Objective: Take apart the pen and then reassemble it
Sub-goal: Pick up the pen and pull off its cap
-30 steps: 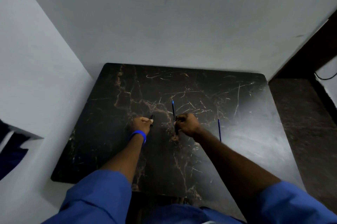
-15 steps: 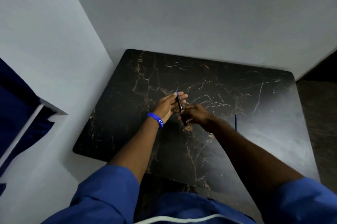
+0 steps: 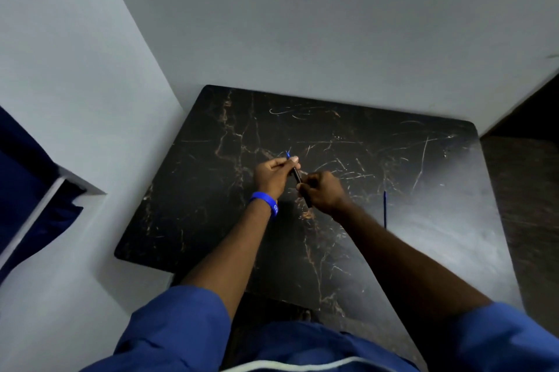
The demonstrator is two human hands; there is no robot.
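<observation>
A dark pen (image 3: 298, 175) with a blue tip is held slanted above the middle of the black marble table (image 3: 211, 196). My left hand (image 3: 273, 173) pinches its upper end near the blue tip. My right hand (image 3: 322, 191) grips the lower part of the barrel, whose end pokes out under the palm. A thin blue refill (image 3: 384, 208) lies alone on the table to the right of my right wrist. Whether a small cap is in my left fingers I cannot tell.
The table stands in a corner, with pale walls (image 3: 302, 23) behind and to the left. A dark blue cloth (image 3: 27, 184) hangs at the far left. Dark floor (image 3: 523, 205) shows to the right of the table.
A second ago my hands were apart on the table, the right one at the pen. Since then they have come together and lifted the pen between them.
</observation>
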